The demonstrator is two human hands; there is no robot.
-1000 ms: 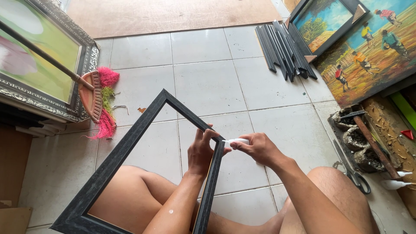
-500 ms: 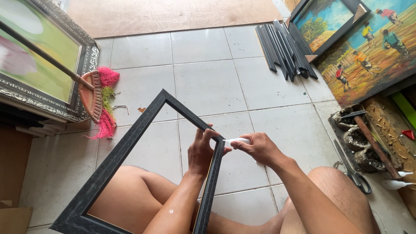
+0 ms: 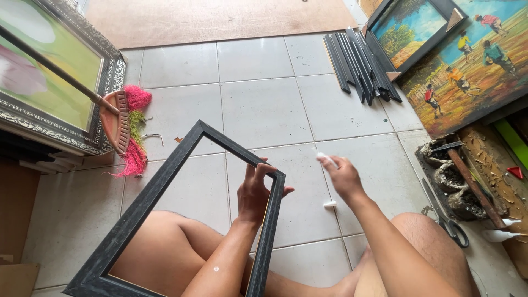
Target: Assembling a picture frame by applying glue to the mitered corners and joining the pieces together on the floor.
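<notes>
The floor is pale square tile with grey grout, and a sheet of brown board lies across its far end. The person sits on it with bare legs, a black frame propped over the left thigh, its far corner raised above the tiles. The left hand grips the frame's right rail near the upper right corner, fingers curled over the edge. The right hand is just right of that corner, clear of the frame, fingers pinched on a small white piece; another white bit lies on the tile below it. A bundle of dark mouldings rests on the tiles far right, beside two leaning paintings. At left a painting in an ornate silver frame stands by a pink broom. Scissors and a hammer lie at the right edge.
</notes>
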